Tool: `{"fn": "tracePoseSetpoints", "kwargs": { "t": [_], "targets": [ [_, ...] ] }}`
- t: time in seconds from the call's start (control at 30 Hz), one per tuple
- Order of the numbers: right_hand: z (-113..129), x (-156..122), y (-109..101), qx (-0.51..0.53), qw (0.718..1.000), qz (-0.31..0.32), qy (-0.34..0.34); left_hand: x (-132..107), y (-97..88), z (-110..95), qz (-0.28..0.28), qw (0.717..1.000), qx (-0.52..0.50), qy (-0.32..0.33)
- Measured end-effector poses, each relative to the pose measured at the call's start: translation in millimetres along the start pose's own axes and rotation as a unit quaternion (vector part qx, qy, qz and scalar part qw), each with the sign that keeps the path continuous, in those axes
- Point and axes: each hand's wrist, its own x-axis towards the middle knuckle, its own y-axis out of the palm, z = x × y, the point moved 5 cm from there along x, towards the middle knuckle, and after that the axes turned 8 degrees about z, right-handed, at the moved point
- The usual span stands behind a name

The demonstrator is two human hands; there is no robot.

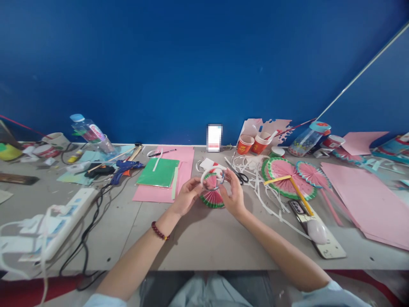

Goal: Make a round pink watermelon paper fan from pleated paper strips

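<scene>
My left hand and my right hand face each other over the middle of the table. Between their fingers they hold a thin white ring by its two sides. It looks like a tape roll or a cut cup rim; I cannot tell which. Through and below it shows a small pleated paper fan, pink with a green and white edge, lying on the table. Just beyond my right hand lie black-handled scissors, partly hidden by the fingers. White paper strips spread out to the right.
Left are pink paper, a green paper pack, a blue glue gun and a power strip. Right are red paper cups, watermelon-patterned fans, a phone and pink sheets. A blue wall stands behind.
</scene>
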Motion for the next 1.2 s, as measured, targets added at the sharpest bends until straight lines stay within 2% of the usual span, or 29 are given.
{"fn": "tracePoseSetpoints", "kwargs": {
  "t": [0.13, 0.37, 0.47, 0.67, 0.9, 1.03, 1.2],
  "targets": [
    [-2.5, -2.3, -1.0, 0.035, 0.999, 0.008, 0.017, 0.0, -1.0, 3.1, -0.010, 0.995, -0.096, -0.029],
    [0.2, 0.2, 7.6, 0.168, 0.978, 0.100, 0.071, 1.9, -7.3, 10.2, -0.059, 0.981, -0.166, -0.084],
    [4.6, 0.9, 8.0, 0.174, 0.976, 0.108, 0.070, 0.8, -8.4, 10.2, -0.079, 0.975, -0.183, -0.098],
    [21.3, 0.8, 8.0, 0.053, 0.991, 0.120, -0.016, 0.3, -12.7, 8.1, -0.117, 0.979, -0.137, -0.092],
    [25.7, -6.4, 20.2, -0.058, 0.981, 0.159, -0.097, -0.3, -15.4, 16.8, -0.144, 0.980, -0.048, -0.130],
    [18.8, -9.9, 23.7, -0.079, 0.980, 0.154, -0.099, -1.3, -12.6, 16.4, -0.136, 0.981, -0.009, -0.139],
    [18.3, -9.0, 22.5, -0.054, 0.985, 0.136, -0.091, -1.1, -13.5, 15.4, -0.132, 0.980, 0.040, -0.143]
  ]
}}
